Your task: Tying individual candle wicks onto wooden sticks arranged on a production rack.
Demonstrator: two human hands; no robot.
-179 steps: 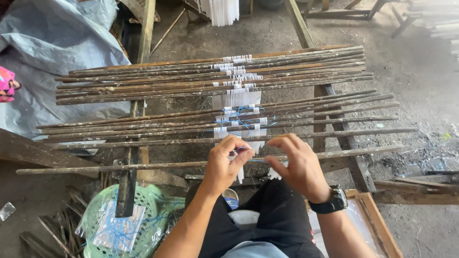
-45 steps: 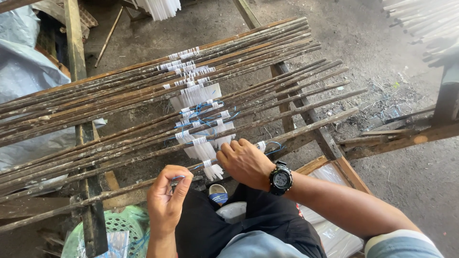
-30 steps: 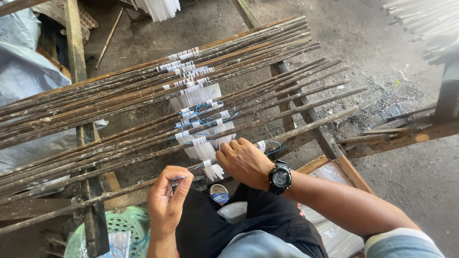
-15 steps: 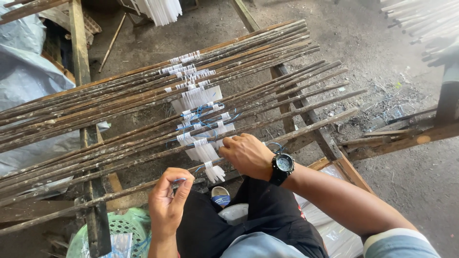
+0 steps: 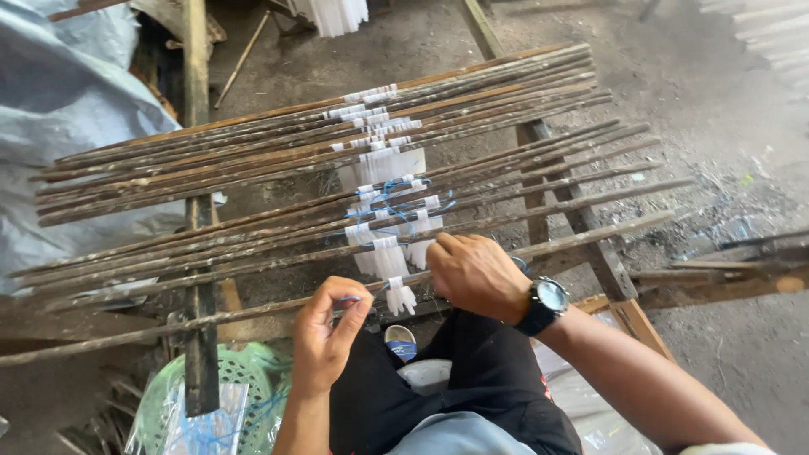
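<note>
Rods (image 5: 320,181) fill the middle of the frame, a rack of long dark sticks lying side by side on a wooden frame (image 5: 199,253). Their long axis runs from lower left to upper right, and the far ends stop short of open grey floor (image 5: 716,118) at the upper right. A blue tarp (image 5: 59,126) crowds the upper left edge. A green basket (image 5: 244,379) sits at lower left under the nearest rod, just beside the person's knee.

Left hand (image 5: 327,337), lower centre, is narrowly closed, thumb and fingers pinching a thin blue thread (image 5: 358,297) close to the nearest rod. Right hand (image 5: 476,274), centre right with a watch (image 5: 543,302) on the wrist, is curled over the nearest rod; what the fingers grip beneath cannot be made out.

White strips (image 5: 389,253) hang in bunches from the rods at mid-rack, tied with blue thread, pointing down. The lowest bunch hangs between the two hands.
</note>
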